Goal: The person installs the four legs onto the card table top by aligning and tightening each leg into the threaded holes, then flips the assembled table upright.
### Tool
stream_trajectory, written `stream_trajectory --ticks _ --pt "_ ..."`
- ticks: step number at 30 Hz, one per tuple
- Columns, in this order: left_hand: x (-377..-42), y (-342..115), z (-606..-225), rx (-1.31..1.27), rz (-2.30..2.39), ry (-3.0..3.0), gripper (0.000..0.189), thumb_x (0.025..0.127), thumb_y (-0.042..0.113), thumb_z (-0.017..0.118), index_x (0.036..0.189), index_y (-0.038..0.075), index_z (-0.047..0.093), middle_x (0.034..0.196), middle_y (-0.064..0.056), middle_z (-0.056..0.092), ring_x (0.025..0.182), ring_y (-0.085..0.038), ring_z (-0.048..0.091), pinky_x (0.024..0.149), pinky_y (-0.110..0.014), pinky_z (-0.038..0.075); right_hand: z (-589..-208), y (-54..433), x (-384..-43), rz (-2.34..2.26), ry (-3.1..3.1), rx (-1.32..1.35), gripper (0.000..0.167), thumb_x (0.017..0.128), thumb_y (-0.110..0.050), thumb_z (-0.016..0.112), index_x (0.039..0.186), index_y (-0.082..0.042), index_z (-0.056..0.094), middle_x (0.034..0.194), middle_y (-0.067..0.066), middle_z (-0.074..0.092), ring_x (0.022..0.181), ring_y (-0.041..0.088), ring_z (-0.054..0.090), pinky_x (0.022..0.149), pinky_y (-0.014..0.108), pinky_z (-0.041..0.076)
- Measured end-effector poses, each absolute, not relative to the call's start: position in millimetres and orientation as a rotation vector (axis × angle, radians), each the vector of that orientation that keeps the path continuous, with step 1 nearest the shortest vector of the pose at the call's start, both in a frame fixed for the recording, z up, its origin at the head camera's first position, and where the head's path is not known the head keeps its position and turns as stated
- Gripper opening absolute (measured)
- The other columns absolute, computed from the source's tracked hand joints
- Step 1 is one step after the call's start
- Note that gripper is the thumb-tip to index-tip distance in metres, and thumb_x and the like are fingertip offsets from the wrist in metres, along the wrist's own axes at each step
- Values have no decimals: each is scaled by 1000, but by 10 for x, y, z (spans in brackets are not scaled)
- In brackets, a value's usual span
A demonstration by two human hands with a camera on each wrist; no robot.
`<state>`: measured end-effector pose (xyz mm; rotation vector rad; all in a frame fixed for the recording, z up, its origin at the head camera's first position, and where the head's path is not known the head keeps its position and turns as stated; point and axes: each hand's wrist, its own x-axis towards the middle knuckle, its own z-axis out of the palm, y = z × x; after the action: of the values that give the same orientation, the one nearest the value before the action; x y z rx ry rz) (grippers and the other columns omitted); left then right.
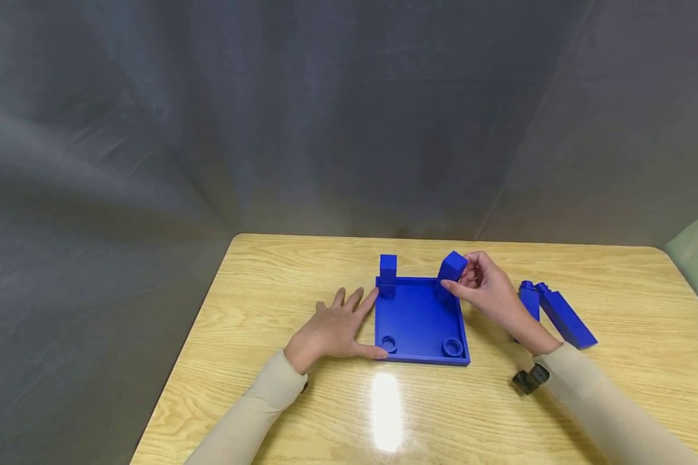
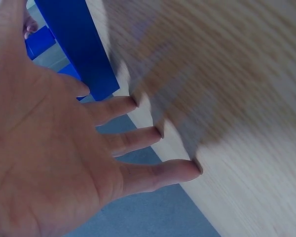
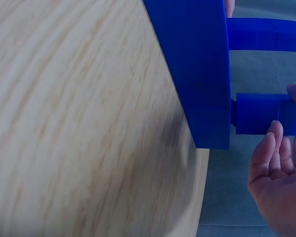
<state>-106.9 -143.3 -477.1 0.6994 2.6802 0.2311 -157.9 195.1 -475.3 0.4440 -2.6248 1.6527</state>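
Observation:
A square blue tray-like base with a raised rim lies on the table, with round threaded sockets at its two near corners. One blue square leg stands upright at its far left corner. At the far right corner my right hand pinches a second blue leg between thumb and fingers; its square faces are turned out of line with the base. The right wrist view shows a narrow gap at this leg's foot. My left hand lies spread, thumb and forefinger touching the base's left side.
Two more blue legs with threaded ends lie on the table to the right of my right hand. The wooden table ends at a dark curtain behind it. A light reflection shows on the wood near the front.

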Motion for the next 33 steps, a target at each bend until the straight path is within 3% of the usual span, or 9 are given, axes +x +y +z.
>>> stream_trajectory --ticks 4,9,13,24,33 --pt "-1076 -1434 -4763 702 234 2682 124 89 90 61 178 27 2 180 -16 17 158 -57 21 108 -85 35 -4744 1946 -1589 1635 -2642 467 48 98 -14 86 134 1 57 95 15 58 79 17 56 66 20 49" --pt "-1088 -1432 -4764 710 231 2687 124 89 90 60 178 27 2 180 -16 18 158 -57 21 108 -85 35 -4749 1953 -1584 1521 -2700 467 38 99 -26 86 114 -6 58 88 9 57 76 21 55 60 25 44" --pt "-1091 -1427 -4767 712 221 2689 124 89 90 60 178 27 2 180 -16 18 158 -56 21 108 -84 35 -4755 1962 -1580 1483 -2691 452 37 99 -23 86 104 -5 55 88 8 59 78 20 56 61 23 45" --pt "-1060 -1438 -4764 692 266 2681 124 89 90 61 178 26 3 180 -17 17 158 -58 19 107 -87 32 -4760 1987 -1598 1420 -2672 525 33 97 -18 87 108 -5 59 99 9 67 89 22 65 74 18 53" --pt "-1053 -1433 -4768 697 284 2678 124 89 89 62 178 26 3 180 -16 17 159 -57 18 108 -87 31 -4730 1994 -1615 1443 -2700 542 40 95 -18 89 109 -5 55 90 7 68 79 21 64 64 25 49"
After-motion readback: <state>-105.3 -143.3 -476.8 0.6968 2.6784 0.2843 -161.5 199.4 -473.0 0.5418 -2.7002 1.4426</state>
